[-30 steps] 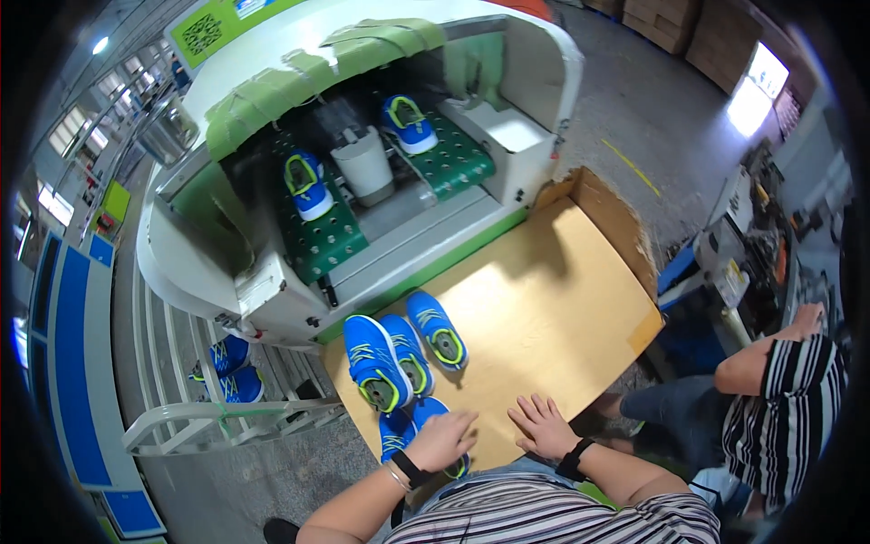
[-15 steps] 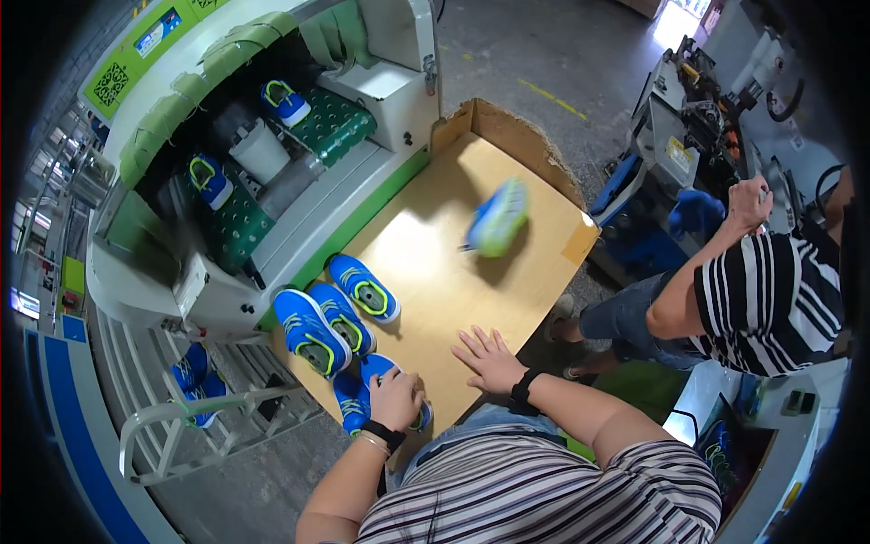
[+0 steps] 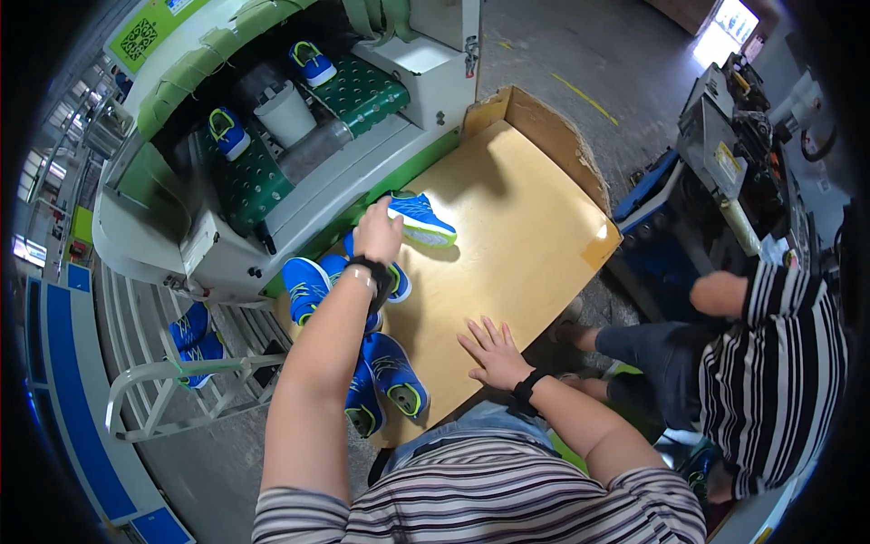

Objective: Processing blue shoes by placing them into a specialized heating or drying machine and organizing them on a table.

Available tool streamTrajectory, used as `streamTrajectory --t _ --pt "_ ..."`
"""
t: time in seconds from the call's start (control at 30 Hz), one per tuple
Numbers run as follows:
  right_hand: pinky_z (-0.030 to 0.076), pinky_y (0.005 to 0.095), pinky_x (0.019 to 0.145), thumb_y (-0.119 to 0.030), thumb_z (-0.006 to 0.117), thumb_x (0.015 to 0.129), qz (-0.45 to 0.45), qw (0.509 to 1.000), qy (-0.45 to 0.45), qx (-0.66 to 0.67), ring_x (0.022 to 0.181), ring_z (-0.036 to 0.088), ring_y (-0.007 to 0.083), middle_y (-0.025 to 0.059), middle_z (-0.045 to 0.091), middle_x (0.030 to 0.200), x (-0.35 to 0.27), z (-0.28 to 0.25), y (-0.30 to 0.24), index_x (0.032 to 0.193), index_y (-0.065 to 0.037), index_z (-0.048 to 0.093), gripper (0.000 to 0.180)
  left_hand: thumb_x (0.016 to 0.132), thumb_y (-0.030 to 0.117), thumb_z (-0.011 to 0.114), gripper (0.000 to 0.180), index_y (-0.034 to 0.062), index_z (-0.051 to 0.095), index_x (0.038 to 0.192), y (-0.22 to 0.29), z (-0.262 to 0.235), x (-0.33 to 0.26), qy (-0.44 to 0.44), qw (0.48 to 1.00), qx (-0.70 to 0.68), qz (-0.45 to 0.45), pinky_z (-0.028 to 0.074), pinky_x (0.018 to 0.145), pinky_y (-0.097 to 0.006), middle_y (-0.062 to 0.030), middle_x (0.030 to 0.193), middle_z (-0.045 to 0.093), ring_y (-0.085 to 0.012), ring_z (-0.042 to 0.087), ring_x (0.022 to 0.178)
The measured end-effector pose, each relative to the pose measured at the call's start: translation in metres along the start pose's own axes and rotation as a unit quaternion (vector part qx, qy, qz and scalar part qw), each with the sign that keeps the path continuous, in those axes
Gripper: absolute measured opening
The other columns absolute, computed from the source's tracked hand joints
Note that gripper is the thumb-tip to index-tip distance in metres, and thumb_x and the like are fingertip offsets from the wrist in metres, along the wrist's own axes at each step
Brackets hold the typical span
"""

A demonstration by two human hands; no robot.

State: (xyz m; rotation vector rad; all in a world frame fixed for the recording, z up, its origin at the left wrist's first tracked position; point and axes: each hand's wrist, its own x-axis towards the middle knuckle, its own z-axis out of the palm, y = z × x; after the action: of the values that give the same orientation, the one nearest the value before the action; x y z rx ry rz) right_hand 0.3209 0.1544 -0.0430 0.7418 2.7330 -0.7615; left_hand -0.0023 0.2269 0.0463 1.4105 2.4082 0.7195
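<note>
My left hand (image 3: 379, 238) reaches over the tan board (image 3: 494, 281), its fingers closed at the heel end of a blue sneaker (image 3: 422, 218) with a lime-edged white sole. The sneaker is tipped on its side, its sole facing me. My right hand (image 3: 497, 356) lies flat on the board with fingers spread, holding nothing. Below my left forearm stands a blue sneaker (image 3: 396, 370) with lime trim, beside another sneaker (image 3: 362, 399). Left of my wrist sits a further blue sneaker (image 3: 305, 283); more shoes there are partly hidden by my hand and arm.
A white-and-green machine (image 3: 362, 150) stands at the board's far left, with blue sneakers (image 3: 228, 134) on its perforated green plates. Cardboard (image 3: 553, 131) edges the far side. A metal rack (image 3: 190, 390) holds shoes at left. A person in a striped shirt (image 3: 779, 363) stands right, near equipment (image 3: 725, 154).
My left hand has moved from the near shoes up to the far sneaker, which was a blur over the board and is now further left. The co-worker has turned and lowered an arm.
</note>
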Motion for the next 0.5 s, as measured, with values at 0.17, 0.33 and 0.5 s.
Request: streamTrajectory --t 0.17,0.33,0.5 --pt "0.009 0.0605 0.119 -0.037 0.072 0.083 0.004 0.998 -0.027 0.055 0.151 0.007 0.0369 0.0087 0.014 0.164 0.006 -0.008 -0.013 0.155 -0.025 0.026 0.086 0.083 0.042 0.073 0.08 -0.0088 0.043 0.137 -0.063 0.045 0.075 -0.001 0.949 -0.099 -0.3 0.044 0.104 -0.042 -0.0315 0.131 0.055 -0.0404 0.056 0.123" --pt "0.01 0.0603 0.118 -0.034 0.072 0.082 0.019 0.996 0.014 0.084 0.15 0.013 0.0349 0.0074 0.023 0.162 -0.001 -0.007 0.0 0.153 -0.027 0.031 0.082 0.068 0.042 0.087 0.089 -0.009 0.05 0.13 -0.061 0.034 0.087 -0.344 0.867 -0.282 -0.225 0.048 0.096 -0.036 -0.0202 0.128 0.06 -0.028 0.062 0.112" --pt "0.025 0.0527 0.115 -0.026 0.07 0.083 0.012 0.988 0.067 0.139 0.14 0.031 0.04 0.0165 0.035 0.152 0.037 -0.015 -0.029 0.146 -0.012 0.039 0.072 0.065 0.045 0.088 0.092 -0.0063 0.05 0.132 -0.032 0.007 0.046 -0.296 0.95 -0.099 -0.027 0.046 0.098 -0.035 -0.0193 0.124 0.061 -0.0277 0.059 0.115"
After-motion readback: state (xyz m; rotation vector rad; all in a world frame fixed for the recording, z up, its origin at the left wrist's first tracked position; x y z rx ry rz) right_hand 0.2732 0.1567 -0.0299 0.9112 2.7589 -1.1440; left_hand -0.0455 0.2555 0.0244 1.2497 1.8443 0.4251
